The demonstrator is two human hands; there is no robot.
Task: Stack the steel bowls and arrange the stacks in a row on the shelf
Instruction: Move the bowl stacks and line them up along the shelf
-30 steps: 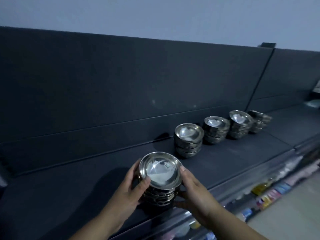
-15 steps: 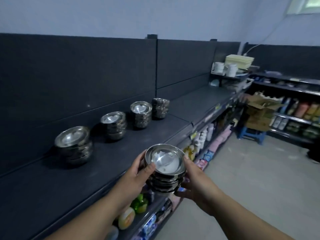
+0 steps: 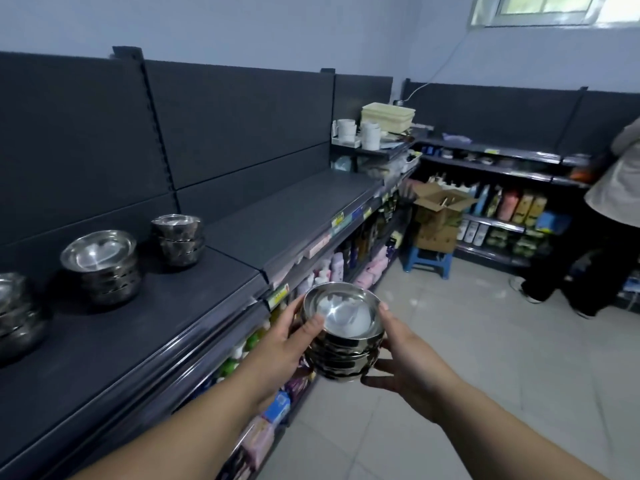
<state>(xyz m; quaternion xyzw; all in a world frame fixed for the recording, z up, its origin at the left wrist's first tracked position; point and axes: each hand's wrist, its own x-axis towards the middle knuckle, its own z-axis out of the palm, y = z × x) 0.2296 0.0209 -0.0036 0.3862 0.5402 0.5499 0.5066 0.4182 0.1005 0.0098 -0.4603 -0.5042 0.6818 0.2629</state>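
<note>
Head view looks down on my two hands carrying a stack of steel bowls [image 3: 343, 341] in the air, just past the front edge of the dark shelf [image 3: 138, 341] and over the tiled floor. My left hand [image 3: 284, 341] curls round the stack's left side, thumb on the top rim. My right hand [image 3: 408, 358] cups the right side, fingers wrapped underneath. On the shelf to my left, three more stacks stand in a row toward the back panel: the near stack [image 3: 17, 313] at the picture's edge, the middle stack [image 3: 102, 265], and the far stack [image 3: 178, 239], each apart from its neighbour. Farther off, a cardboard box [image 3: 438, 216] stands on a blue stool [image 3: 427, 261].
</note>
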